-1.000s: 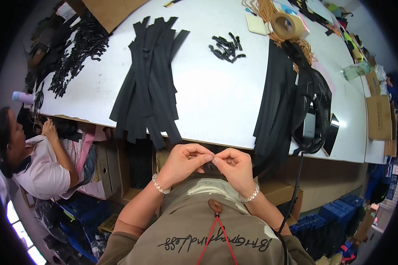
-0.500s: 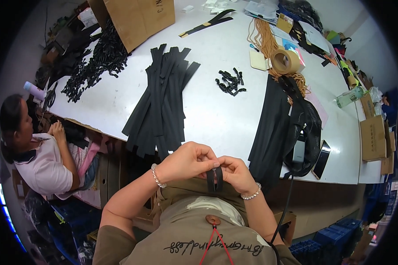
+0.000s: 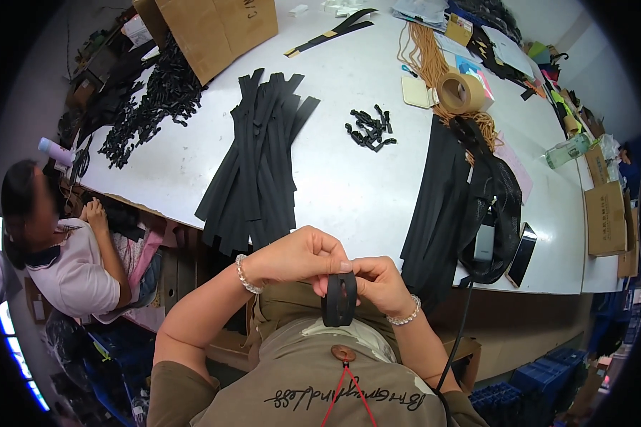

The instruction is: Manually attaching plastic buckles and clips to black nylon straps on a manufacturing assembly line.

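Observation:
In front of my belly, my left hand [image 3: 300,255] and my right hand [image 3: 379,283] meet with fingertips pinched together. Between them is a black zipper [image 3: 338,313], bent into a loop that hangs below the fingers. Both hands grip its upper part, and the fingers cover the ends. Ahead and to the left, a pile of long flat black zippers [image 3: 260,156] fans out on the table. A small cluster of black zipper sliders [image 3: 370,128] lies ahead of my hands. More black strips [image 3: 431,206] hang over the table edge to the right.
The white table [image 3: 356,199] spreads ahead. A large heap of small black parts [image 3: 153,107] lies beside a cardboard box [image 3: 221,32]. At right are a tape roll [image 3: 461,93], tan cords [image 3: 426,57], a black mesh bag [image 3: 502,213] and a phone [image 3: 522,254]. Another person [image 3: 75,256] sits at left.
The zipper loop hangs lower and looks larger and more open below my fingers. My hands stay pinched together in nearly the same place.

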The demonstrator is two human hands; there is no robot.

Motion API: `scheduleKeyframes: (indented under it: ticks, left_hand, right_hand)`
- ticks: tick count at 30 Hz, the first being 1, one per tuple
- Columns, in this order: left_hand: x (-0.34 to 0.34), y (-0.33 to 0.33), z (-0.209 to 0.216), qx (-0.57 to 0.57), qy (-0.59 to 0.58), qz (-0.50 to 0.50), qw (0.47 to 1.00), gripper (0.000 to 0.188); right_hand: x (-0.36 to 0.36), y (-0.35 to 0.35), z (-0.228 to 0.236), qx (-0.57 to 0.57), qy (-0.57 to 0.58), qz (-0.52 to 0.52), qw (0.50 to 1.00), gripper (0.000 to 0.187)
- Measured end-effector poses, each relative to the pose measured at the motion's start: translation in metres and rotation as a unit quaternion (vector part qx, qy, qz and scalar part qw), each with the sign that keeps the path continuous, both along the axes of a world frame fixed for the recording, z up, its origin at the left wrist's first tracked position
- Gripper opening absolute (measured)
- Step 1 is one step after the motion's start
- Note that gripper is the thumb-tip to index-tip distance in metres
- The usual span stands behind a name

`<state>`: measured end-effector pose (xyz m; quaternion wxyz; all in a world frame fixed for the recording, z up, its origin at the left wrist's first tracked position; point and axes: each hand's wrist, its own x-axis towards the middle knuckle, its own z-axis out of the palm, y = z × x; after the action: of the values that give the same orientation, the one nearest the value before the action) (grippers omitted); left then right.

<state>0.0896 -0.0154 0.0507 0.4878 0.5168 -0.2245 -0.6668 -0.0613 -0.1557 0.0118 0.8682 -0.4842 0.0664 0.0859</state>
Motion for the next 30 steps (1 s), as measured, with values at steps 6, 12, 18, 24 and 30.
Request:
scheduleKeyframes:
  ticks: [6,12,18,24,30]
  left_hand:
    - [-0.001,-0.001,0.005,-0.049,-0.013,0.084,0.995,0.02]
    - [-0.003,0.005,0.022,-0.061,-0.004,0.093,0.994,0.018]
    - [-0.017,0.019,0.023,-0.057,0.061,0.058,0.995,0.016]
    - [-0.01,0.018,0.009,-0.045,0.084,0.074,0.993,0.014]
    - [0.005,0.016,0.013,-0.008,0.068,-0.024,0.997,0.018]
  right_hand:
    - [0.005,0.01,0.011,-0.109,-0.097,-0.097,0.984,0.012]
    - [0.005,0.015,0.022,-0.251,-0.185,-0.126,0.942,0.008]
    - [-0.006,0.017,0.033,-0.322,-0.245,-0.094,0.91,0.005]
    - [-0.005,0.019,0.037,-0.311,-0.123,-0.08,0.939,0.003]
    - [-0.007,0.019,0.034,-0.266,-0.05,-0.055,0.961,0.008]
